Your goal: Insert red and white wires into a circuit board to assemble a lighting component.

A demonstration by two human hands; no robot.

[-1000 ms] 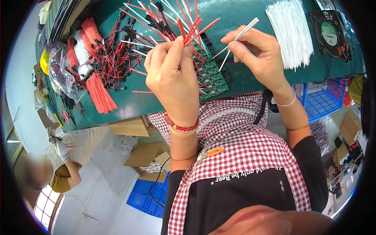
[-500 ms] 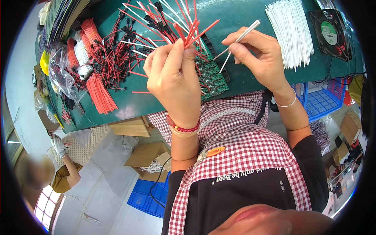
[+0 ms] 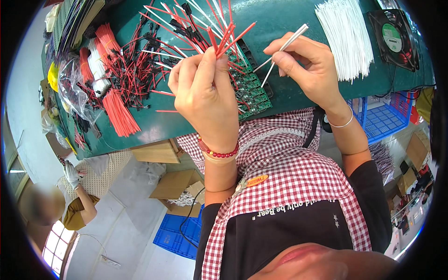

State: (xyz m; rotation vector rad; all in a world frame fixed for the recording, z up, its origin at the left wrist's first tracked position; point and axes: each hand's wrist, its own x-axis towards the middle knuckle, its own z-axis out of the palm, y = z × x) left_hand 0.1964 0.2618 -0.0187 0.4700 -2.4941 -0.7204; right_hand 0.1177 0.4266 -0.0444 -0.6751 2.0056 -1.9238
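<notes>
Several short red wires (image 3: 226,41) stand up from between the thumb and fingers of my left hand (image 3: 204,88), which is closed on them. My right hand (image 3: 308,67) pinches a few white wires (image 3: 293,39), their lower ends slanting down toward a panel of green circuit boards (image 3: 254,94). That panel lies at the near edge of the table, partly hidden behind my left hand. Red and white wires with black connectors (image 3: 183,23) fan out beyond my left hand. Whether the white wire tips touch the boards I cannot tell.
On the green table (image 3: 298,98) lie a spread of white wires (image 3: 345,42) and a black fan (image 3: 393,39) at right. Bundled red wires (image 3: 120,114) and a clear plastic bag (image 3: 77,93) are at left. A gloved person (image 3: 84,200) works at far left. A blue crate (image 3: 385,121) stands below right.
My left hand has shifted very slightly left with the red wires. The right hand stays nearly where it was, with the white wires still in its fingers.
</notes>
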